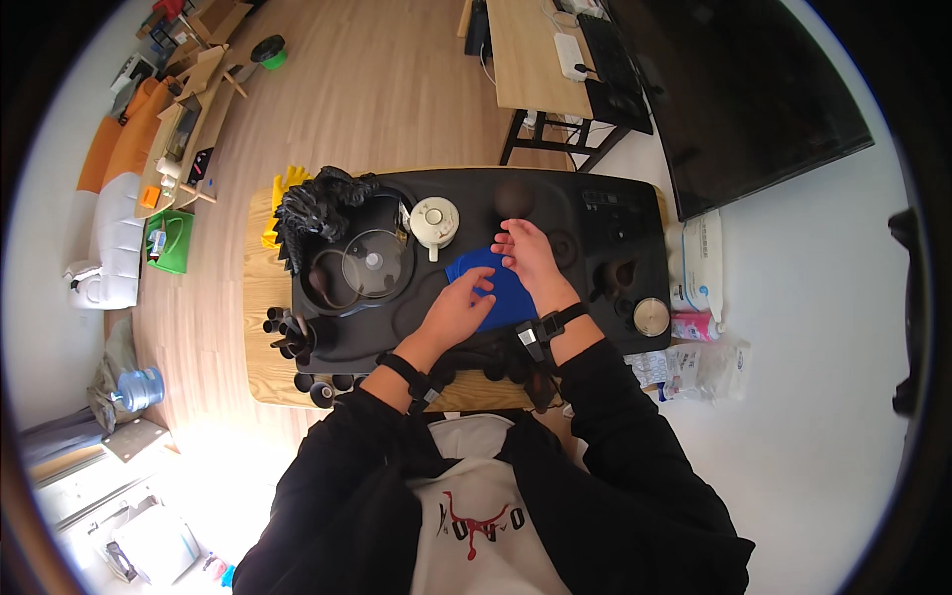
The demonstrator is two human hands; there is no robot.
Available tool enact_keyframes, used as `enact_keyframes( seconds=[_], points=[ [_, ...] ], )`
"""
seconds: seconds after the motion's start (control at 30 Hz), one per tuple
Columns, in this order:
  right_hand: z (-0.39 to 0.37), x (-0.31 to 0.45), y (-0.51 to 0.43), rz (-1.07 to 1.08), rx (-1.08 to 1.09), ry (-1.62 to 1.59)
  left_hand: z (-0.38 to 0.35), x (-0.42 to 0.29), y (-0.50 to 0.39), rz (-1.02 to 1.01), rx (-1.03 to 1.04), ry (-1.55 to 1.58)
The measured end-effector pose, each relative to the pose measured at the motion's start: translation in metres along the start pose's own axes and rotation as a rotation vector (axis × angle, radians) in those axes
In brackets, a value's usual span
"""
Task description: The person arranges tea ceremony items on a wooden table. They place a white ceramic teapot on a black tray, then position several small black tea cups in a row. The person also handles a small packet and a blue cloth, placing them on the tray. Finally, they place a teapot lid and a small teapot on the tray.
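Note:
A blue cloth [506, 294] lies on the black tea tray [461, 182] before me. My left hand [460, 305] is over the cloth's left part, fingers apart and slightly curled, holding nothing. Farther up, my right hand [522, 253] is raised at the cloth's upper right edge, its fingers bent and nothing visible in them. A cream teapot [433, 223] with a painted pattern stands beyond the left hand. Left of it, a glass lid [374, 262] rests over a round recess. A dark brown round object [515, 198] sits just beyond the right hand.
A black dragon figure [320, 204] stands at the tray's upper left, beside yellow gloves [286, 186]. Small dark cups [322, 394] line the near edge. On the right are a dark pitcher [619, 275], a round pale-topped container [651, 317] and plastic packages [703, 372].

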State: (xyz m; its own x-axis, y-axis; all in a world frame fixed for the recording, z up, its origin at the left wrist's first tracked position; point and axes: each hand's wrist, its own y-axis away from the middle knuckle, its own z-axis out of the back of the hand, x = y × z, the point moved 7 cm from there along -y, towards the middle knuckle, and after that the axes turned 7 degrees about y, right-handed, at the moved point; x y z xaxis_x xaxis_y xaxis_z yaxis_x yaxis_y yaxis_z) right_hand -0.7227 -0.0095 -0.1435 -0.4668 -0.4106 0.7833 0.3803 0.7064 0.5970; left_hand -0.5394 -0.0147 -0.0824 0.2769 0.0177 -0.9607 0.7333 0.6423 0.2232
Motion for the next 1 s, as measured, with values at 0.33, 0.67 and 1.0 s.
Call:
enact_keyframes(
  seconds=[0.33, 0.67, 1.0],
  points=[
    [-0.003, -0.016, -0.017, -0.068, -0.004, 0.02, -0.003, 0.01, 0.002, 0.011, -0.009, 0.016],
    [-0.006, -0.023, -0.019, -0.078, 0.02, 0.021, -0.001, 0.014, 0.001, -0.001, -0.016, 0.014],
    [-0.001, -0.027, -0.019, -0.105, 0.007, 0.04, 0.001, 0.014, 0.003, 0.027, -0.006, 0.016]
  ],
)
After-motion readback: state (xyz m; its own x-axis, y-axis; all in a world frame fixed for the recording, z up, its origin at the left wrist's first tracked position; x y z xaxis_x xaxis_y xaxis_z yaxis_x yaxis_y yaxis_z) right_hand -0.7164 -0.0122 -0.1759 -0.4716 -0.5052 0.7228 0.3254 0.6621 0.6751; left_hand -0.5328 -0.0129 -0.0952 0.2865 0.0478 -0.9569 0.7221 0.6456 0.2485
